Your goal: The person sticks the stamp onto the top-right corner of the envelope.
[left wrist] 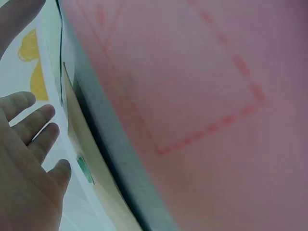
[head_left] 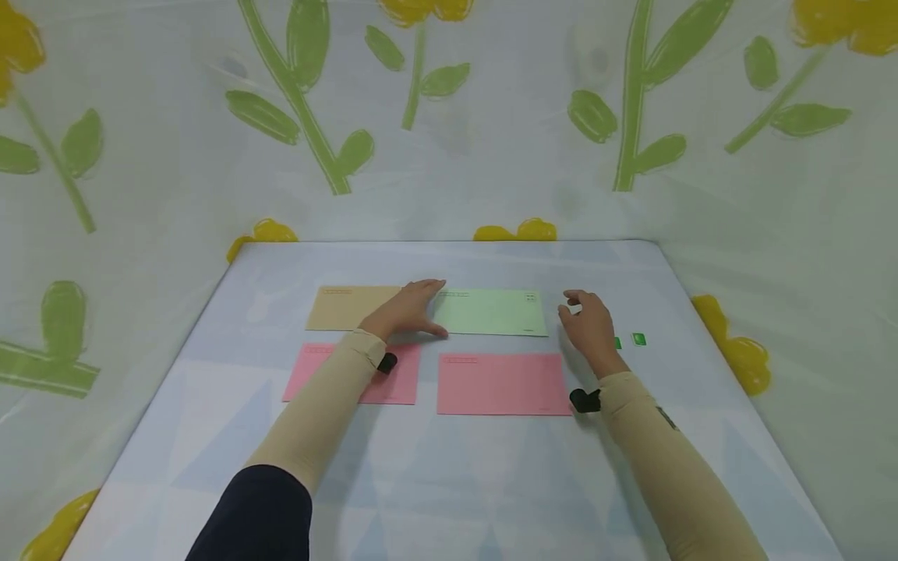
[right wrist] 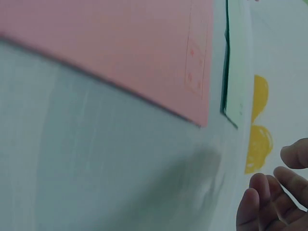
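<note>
Four envelopes lie on the bench (head_left: 435,491) in two rows around the middle of the frame. The left hand (head_left: 403,308) covers the right end of the tan envelope (head_left: 344,310), its grip spread, thumb and fingers at the left edge of the green envelope (head_left: 491,313); whether they touch it I cannot tell. The right hand (head_left: 591,331) is just past that envelope's right edge, its grip loosely bent, thumb apart from the fingers. Beside it, right of centre, are small green squares (head_left: 639,340).

Below, the left pink envelope (head_left: 400,386) is partly under the left sleeve (head_left: 323,413); the right pink envelope (head_left: 501,386) shows whole. Narrow gaps part the envelopes' edges, while broad bench surface spreads across the lower frame between the arms.
</note>
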